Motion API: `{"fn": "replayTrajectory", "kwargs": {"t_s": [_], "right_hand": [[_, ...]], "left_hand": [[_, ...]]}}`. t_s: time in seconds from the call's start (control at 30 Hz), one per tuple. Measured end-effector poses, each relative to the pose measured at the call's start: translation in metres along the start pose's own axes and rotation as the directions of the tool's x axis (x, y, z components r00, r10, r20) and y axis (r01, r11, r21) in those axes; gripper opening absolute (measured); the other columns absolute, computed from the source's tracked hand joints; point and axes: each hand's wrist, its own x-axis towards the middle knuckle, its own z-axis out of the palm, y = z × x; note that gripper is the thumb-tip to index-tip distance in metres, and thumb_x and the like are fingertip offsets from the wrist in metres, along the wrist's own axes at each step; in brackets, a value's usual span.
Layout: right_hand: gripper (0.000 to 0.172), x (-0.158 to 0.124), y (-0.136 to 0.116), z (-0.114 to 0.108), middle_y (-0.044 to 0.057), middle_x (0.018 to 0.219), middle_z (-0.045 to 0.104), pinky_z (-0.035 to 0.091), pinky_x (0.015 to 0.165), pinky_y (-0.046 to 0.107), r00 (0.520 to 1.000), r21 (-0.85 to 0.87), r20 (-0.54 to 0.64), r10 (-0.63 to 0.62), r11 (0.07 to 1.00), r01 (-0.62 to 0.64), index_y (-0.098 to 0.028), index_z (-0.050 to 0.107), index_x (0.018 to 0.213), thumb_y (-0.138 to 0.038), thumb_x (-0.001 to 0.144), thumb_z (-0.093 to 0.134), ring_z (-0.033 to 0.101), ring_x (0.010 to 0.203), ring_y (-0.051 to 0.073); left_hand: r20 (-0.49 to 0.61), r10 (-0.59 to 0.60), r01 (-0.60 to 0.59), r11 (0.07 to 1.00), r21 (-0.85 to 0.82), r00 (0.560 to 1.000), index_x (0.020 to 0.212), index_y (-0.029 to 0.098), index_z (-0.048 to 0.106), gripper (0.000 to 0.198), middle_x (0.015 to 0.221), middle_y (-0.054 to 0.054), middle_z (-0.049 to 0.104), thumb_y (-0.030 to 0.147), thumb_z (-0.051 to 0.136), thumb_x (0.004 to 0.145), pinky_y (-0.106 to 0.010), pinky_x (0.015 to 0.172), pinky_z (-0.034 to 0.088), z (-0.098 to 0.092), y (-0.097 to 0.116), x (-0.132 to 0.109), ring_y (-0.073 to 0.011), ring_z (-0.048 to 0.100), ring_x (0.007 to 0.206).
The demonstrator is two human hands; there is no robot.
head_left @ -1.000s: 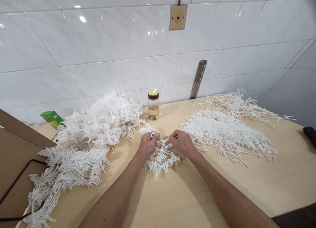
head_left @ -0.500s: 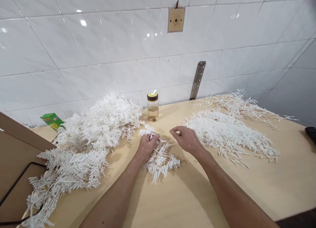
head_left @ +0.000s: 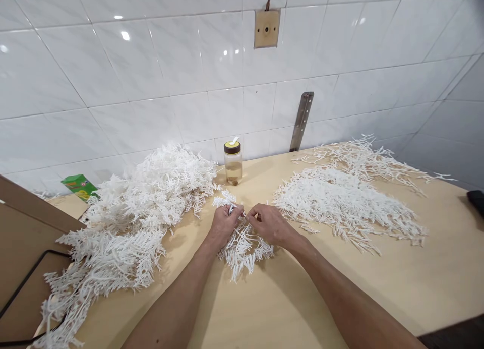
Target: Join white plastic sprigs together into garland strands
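A small white branched plastic sprig (head_left: 244, 248) lies on the wooden table (head_left: 264, 298) in front of me. My left hand (head_left: 224, 224) is closed on its upper end, fingers curled round the stem. My right hand (head_left: 269, 223) pinches the same sprig just to the right, its fingertips meeting those of my left hand. A big heap of the same white sprigs (head_left: 136, 213) is piled to the left. A flatter spread of white sprigs (head_left: 340, 202) lies to the right.
A small clear jar with a dark lid (head_left: 233, 162) stands at the tiled wall behind my hands. A green carton (head_left: 79, 186) lies at the far left, a brown cardboard box (head_left: 22, 248) with a black cable at the left edge. A dark object (head_left: 477, 200) sits far right.
Half a second ago my right hand had lifted off the sprig to the right; now it is back at the stem, pinching beside my left hand. The left hand stayed put.
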Motion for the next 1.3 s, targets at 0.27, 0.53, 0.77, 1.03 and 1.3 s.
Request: {"fn": "replayTrajectory", "kwargs": {"t_s": [0.27, 0.53, 0.77, 1.03, 1.3], "right_hand": [[0.020, 0.005, 0.008, -0.016, 0.005, 0.081, 0.071, 0.042, 0.063, 0.026, 0.993, 0.029, -0.110, 0.033, 0.999, -0.030, -0.017, 0.068, 0.081, -0.026, 0.086, 0.051, 0.060, 0.069, 0.016], [0.010, 0.011, 0.064, -0.055, 0.005, 0.078, 0.068, 0.037, 0.064, 0.027, 0.905, -0.269, -0.352, 0.240, 0.900, -0.343, -0.019, 0.063, 0.076, -0.016, 0.078, 0.054, 0.058, 0.071, 0.018], [0.018, 0.002, 0.045, -0.058, 0.003, 0.070, 0.067, 0.041, 0.054, 0.025, 0.971, 0.023, 0.083, 0.224, 0.974, -0.226, -0.019, 0.065, 0.074, -0.030, 0.082, 0.053, 0.058, 0.057, 0.014], [0.017, 0.004, 0.048, -0.055, 0.003, 0.067, 0.067, 0.043, 0.058, 0.027, 0.992, -0.064, -0.049, 0.114, 0.991, -0.117, -0.019, 0.064, 0.067, -0.027, 0.078, 0.054, 0.060, 0.063, 0.017], [0.036, 0.007, 0.029, -0.029, 0.007, 0.086, 0.063, 0.043, 0.041, 0.022, 0.974, 0.487, 0.069, 0.215, 0.845, -0.221, -0.016, 0.062, 0.101, -0.044, 0.079, 0.063, 0.058, 0.064, 0.014]], "left_hand": [[0.012, -0.043, 0.041, 0.990, 0.135, 0.999, 0.064, 0.014, 0.059, 0.038, 0.044, 0.006, 0.043, 0.049, 0.071, 0.072, -0.020, 0.039, 0.020, -0.009, 0.003, 0.005, -0.0047, 0.031, 0.037], [0.326, -0.180, 0.158, 0.983, 0.091, 0.928, 0.077, 0.014, 0.060, 0.039, 0.065, 0.000, 0.060, 0.045, 0.079, 0.066, -0.019, 0.039, 0.018, -0.020, 0.017, 0.002, -0.0030, 0.035, 0.042], [0.430, -0.224, 0.105, 0.953, 0.283, 0.875, 0.077, 0.012, 0.065, 0.051, 0.049, 0.005, 0.045, 0.063, 0.060, 0.078, -0.022, 0.037, 0.014, -0.019, 0.023, -0.002, -0.0035, 0.026, 0.036], [0.317, -0.297, 0.229, 0.945, 0.234, 0.901, 0.089, 0.015, 0.065, 0.035, 0.063, 0.001, 0.059, 0.048, 0.062, 0.078, -0.020, 0.035, 0.015, -0.015, 0.023, -0.002, -0.0050, 0.036, 0.037], [0.362, -0.260, 0.149, 0.940, 0.308, 0.895, 0.077, 0.015, 0.064, 0.035, 0.055, 0.003, 0.051, 0.050, 0.062, 0.078, -0.022, 0.037, 0.014, -0.015, 0.027, -0.006, -0.0045, 0.029, 0.036]]}}
